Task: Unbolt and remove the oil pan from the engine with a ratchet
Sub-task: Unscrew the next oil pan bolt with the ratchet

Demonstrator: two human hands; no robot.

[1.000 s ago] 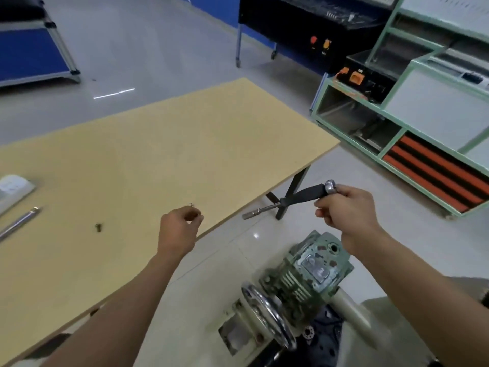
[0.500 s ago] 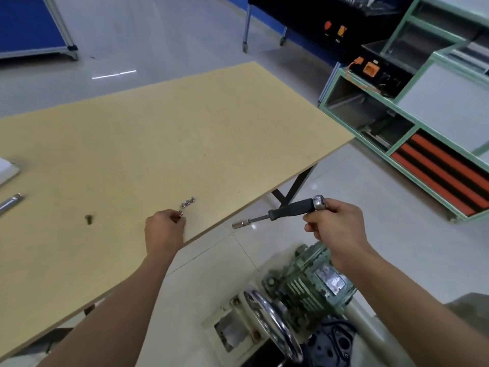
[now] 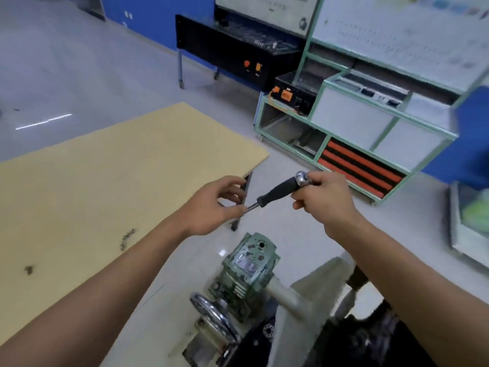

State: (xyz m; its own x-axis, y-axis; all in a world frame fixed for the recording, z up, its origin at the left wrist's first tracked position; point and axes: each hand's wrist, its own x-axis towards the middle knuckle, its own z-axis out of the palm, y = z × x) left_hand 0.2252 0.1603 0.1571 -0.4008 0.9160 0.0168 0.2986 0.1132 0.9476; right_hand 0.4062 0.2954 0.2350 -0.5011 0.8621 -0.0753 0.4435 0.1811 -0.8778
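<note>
Midair, right of the counter (image 3: 105, 181) and above a green gearbox (image 3: 248, 271): ratchet (image 3: 277, 192). The right hand (image 3: 325, 205) is clenched round its silver end; left hand (image 3: 211, 207) pinches the shaft tip. Likely rigid and light; black rubbery grip looks the best hold. No oil pan discernible.

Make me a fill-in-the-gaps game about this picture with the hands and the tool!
1. The ratchet has a rubbery grip coloured ___.
2. The ___ hand grips the ratchet at its shiny knob end.
3. The little loose bolts lie on the tan ___.

Missing words: black; right; table.
</note>
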